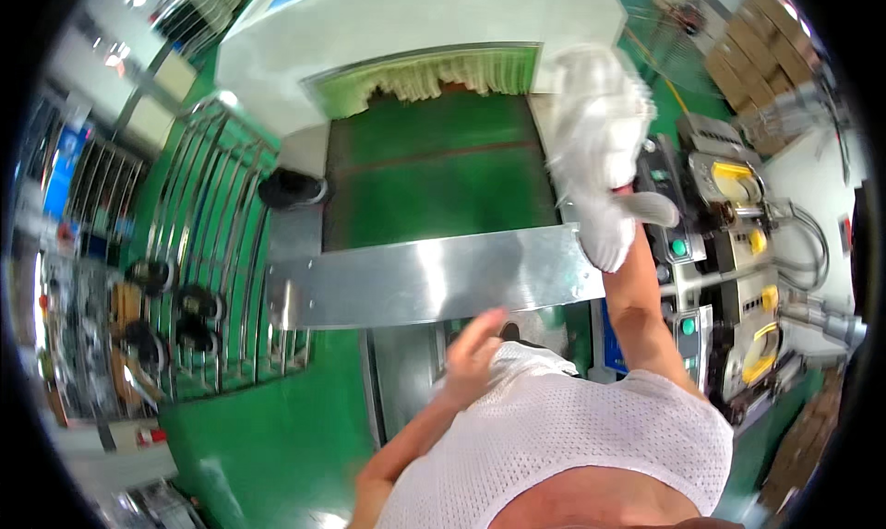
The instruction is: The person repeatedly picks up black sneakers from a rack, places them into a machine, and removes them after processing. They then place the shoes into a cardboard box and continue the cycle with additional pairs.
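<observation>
My right arm reaches forward to the right of the conveyor opening. Its hand (624,193) is mostly hidden by a white shoe-like thing (600,123), smeared by motion, which it holds up. A pale rounded flap sticks out beside the wrist. My left hand (472,355) is held in front of my body, below the shiny metal plate (434,275). Its fingers are stretched out, slightly blurred, and nothing shows in them. A dark shoe (292,188) sits on the ledge left of the green conveyor belt (438,174).
Ahead, a white machine (415,21) has a fringed curtain (443,75) over its opening. To the left stands a metal rack (217,252) with several dark shoes. At right is a press machine (738,243) with green buttons and yellow parts; stacked cartons (757,49) lie beyond.
</observation>
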`<state>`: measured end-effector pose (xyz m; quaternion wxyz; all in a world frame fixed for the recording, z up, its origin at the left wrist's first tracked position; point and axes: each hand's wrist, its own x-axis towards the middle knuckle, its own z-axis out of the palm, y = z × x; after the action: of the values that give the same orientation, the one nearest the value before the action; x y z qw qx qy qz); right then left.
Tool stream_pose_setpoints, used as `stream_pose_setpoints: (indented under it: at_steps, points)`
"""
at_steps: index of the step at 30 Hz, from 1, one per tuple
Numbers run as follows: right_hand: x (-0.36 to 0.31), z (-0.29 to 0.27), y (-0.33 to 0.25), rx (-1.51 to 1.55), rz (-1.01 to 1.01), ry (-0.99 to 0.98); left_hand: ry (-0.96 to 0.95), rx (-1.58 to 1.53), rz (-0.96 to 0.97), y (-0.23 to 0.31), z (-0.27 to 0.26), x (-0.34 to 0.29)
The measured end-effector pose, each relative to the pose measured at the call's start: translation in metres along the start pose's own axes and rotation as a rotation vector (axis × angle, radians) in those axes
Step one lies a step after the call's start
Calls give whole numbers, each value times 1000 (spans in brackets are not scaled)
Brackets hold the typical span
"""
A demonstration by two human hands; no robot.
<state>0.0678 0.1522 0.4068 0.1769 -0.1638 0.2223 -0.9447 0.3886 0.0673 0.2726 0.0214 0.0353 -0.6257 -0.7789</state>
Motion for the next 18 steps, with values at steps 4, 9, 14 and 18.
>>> stream_pose_setpoints:
  at_steps: [4, 9, 14, 18]
  points:
    - [-38, 106, 30, -1686, -474, -787, 227, -8, 417, 20, -17, 55]
    - [-45, 65, 64, -1720, -60, -616, 201, 332, 133, 36, 15, 112]
    - [-100, -19, 22, -1340, 143, -64, 453, -302, -66, -40, -28, 122]
    - [-170, -117, 57, -890, 535, 273, 264, -455, -164, -52, 23, 155]
